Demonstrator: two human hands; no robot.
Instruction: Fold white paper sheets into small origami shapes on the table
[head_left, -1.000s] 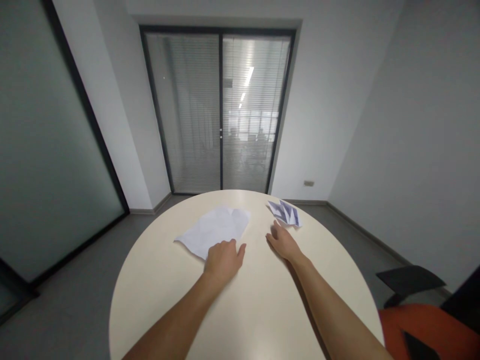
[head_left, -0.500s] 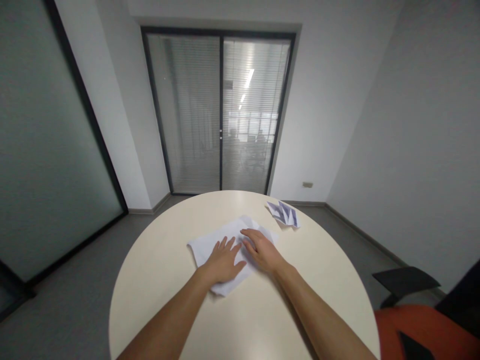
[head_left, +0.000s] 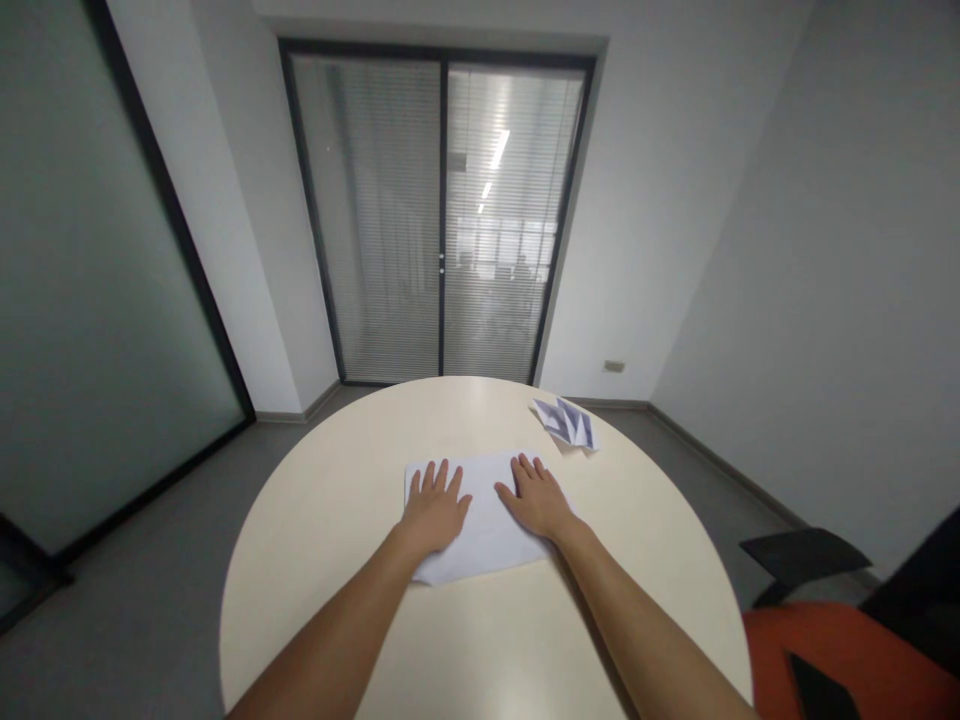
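Note:
A white sheet of paper (head_left: 484, 525) lies flat on the round cream table (head_left: 322, 500), its long side running left to right. My left hand (head_left: 435, 510) rests palm down on the left part of the sheet, fingers spread. On the right part lies my right hand (head_left: 536, 495), also flat, with its thumb out toward the middle. Neither hand grips anything. Parts of the sheet under both hands are hidden. Farther back on the right sits a folded paper piece (head_left: 566, 423) with pointed, upstanding creases, apart from both hands.
To the right of the table stands a chair with a red seat (head_left: 832, 655) and a black armrest (head_left: 806, 560). Behind the table is a glass door (head_left: 442, 220) with blinds. A frosted glass panel (head_left: 105, 280) is on the left.
The paper has turned from a slanted position to nearly square with me and lies flatter. My hands have moved apart, the right one lowering flat onto the sheet.

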